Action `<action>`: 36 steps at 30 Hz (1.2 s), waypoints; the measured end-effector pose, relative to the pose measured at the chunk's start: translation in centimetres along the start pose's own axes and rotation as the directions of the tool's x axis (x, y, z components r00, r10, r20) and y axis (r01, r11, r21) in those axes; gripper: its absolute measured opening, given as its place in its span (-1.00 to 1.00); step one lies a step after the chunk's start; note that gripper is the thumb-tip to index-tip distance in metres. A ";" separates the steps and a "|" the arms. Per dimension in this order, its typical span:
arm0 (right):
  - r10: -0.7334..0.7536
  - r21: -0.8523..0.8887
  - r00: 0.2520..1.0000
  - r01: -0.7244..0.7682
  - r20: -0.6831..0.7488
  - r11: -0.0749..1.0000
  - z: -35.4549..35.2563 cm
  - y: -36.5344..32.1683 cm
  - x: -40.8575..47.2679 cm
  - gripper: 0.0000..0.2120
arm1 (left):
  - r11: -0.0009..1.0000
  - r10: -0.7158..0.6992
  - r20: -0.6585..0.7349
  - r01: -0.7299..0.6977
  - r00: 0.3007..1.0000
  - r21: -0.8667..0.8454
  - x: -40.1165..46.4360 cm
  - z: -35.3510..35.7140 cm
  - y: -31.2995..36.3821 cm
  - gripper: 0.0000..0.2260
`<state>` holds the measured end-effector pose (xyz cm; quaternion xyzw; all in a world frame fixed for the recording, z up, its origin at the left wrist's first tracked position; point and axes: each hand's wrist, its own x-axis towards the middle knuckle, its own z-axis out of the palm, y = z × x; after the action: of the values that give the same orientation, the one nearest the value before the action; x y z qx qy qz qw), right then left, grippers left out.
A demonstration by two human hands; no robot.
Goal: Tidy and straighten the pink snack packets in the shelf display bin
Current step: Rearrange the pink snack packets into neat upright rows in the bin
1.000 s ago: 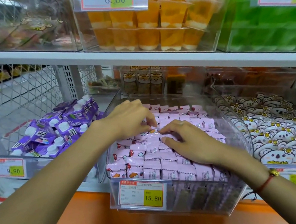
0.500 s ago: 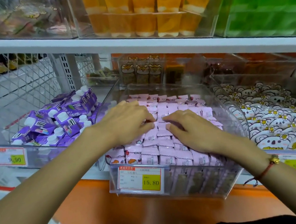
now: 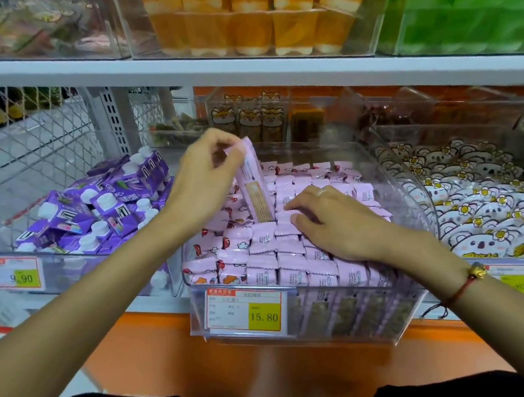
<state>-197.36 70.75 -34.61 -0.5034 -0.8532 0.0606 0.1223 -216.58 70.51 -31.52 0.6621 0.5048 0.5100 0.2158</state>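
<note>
Left hand (image 3: pixel 205 169), now raised, packet (image 3: pixel 253 182) upright (mid-bin)

A single head-worn camera looks forward and steeply down from close above the clear display bin (image 3: pixel 307 331), which sits at mid-frame. The wide lens takes in the shelf edge (image 3: pixel 235 76) above the bin, both forearms reaching toward it, and dark-clothed knees below it.

White shelf board (image 3: pixel 234 66) up top, wire mesh panel (image 3: pixel 24 138) at left — orange shelf front (image 3: pixel 147 348) below.
</note>
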 end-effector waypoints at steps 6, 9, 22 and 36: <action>0.064 0.354 0.971 0.022 -0.230 0.935 -0.4 -1.0 -0.2 -0.67 | 0.953 0.029 -0.317 -0.122 0.948 -0.277 -0.7 -0.4 1.5 -0.92; 0.124 0.660 0.942 0.121 -0.312 0.741 -1.2 -2.1 -0.2 -0.63 | 0.915 -0.097 -0.323 -0.044 0.942 -0.402 -0.9 0.1 1.9 -0.94; 0.500 0.984 0.849 -0.173 0.169 -0.040 -3.3 -1.9 -0.5 -0.96 | 0.879 0.198 0.262 -0.289 0.945 0.379 -1.5 -0.1 0.6 -0.60; 0.318 0.994 0.947 -0.078 0.051 0.072 -3.6 -1.2 -0.6 -0.81 | 0.997 0.010 0.335 -0.036 0.942 0.072 -1.0 0.7 1.1 -0.75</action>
<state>-197.12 69.55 -31.00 -0.4058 -0.4998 0.5849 0.4934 -215.43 69.33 -31.38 0.7526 0.4726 0.3730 0.2666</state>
